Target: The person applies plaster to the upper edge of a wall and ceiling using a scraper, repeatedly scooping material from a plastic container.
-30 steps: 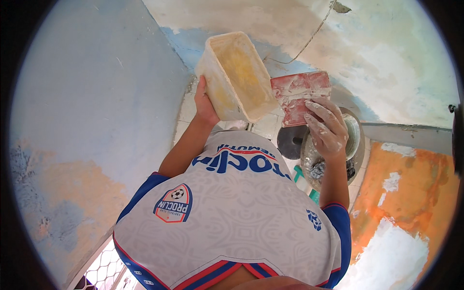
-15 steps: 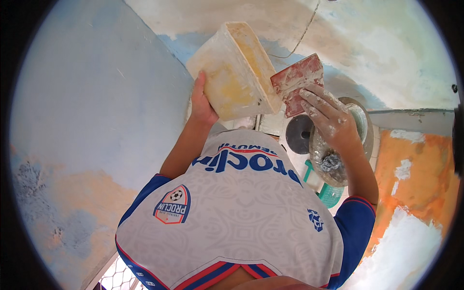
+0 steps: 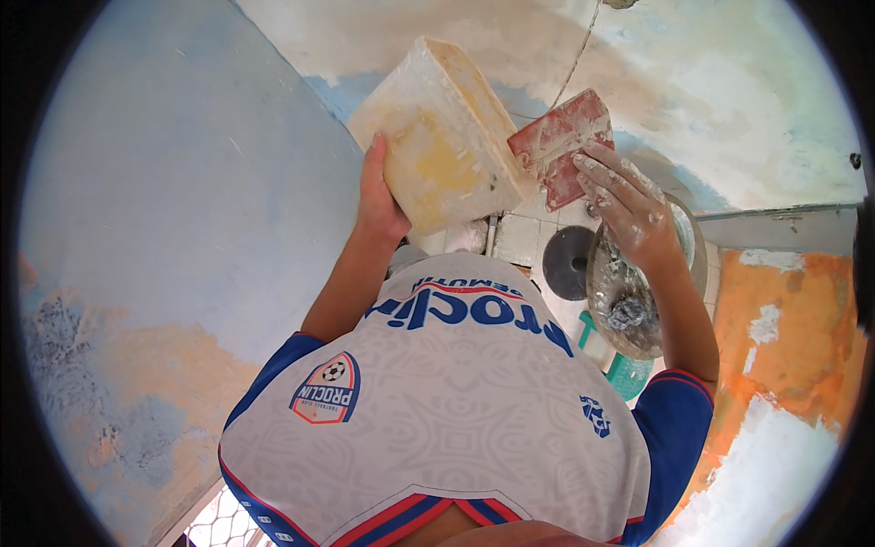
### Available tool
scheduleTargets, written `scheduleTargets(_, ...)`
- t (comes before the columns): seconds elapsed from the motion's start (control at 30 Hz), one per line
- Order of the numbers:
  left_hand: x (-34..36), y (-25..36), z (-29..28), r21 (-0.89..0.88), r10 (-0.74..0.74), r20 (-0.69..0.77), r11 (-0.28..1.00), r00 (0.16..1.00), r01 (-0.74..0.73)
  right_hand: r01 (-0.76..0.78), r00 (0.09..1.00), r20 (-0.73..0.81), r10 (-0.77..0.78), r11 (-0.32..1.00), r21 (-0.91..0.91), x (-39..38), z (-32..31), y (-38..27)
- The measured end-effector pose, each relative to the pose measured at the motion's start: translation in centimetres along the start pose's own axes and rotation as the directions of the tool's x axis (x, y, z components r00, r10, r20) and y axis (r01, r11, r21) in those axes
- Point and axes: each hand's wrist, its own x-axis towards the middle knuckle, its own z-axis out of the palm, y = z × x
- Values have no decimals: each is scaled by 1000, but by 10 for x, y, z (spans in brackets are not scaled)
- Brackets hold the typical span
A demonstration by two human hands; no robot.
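Note:
My left hand (image 3: 383, 194) grips the side of a whitish plastic tub (image 3: 428, 150) with yellow stains, tilted so its opening faces right. How much lies inside the tub is hidden. In my right hand (image 3: 629, 202) is a dark red, flat putty spreader (image 3: 567, 141), smeared with pale filler. The fingers, speckled white, press against the spreader's face. Its left corner is close to the tub's rim; I cannot tell if they touch.
Below my right forearm stands a round, plaster-smeared basin (image 3: 629, 314) with a grey clump in it. Next to it are a dark round disc (image 3: 567, 263) and a green plastic item (image 3: 627, 374). A patchy, cracked wall (image 3: 729, 91) rises ahead, a grey-blue one (image 3: 173, 182) at left.
The spreader and my right hand have shifted slightly up. The tub has moved a little to the left, still in my left hand.

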Motion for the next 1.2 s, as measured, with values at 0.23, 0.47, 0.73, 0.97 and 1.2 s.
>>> scheduleTargets(0.23,-12,-14,6,-10,-23,0,1000,1000,23,55,998,-12,-56,997,-57,15,-3,-1)
scheduleTargets(0.47,-26,-19,7,-27,-66,-10,997,998,65,37,997,-66,-43,996,-81,28,2,2)
scheduleTargets(0.73,-40,-22,8,-12,-84,-12,996,996,84,60,978,-192,-79,993,-102,35,27,4)
scheduleTargets(0.97,-42,-18,7,-32,-65,50,997,997,67,114,937,-320,-143,988,-107,39,32,1)
scheduleTargets(1.2,-48,-17,14,-117,-99,36,988,994,102,120,928,-339,-153,986,-118,39,32,-3)
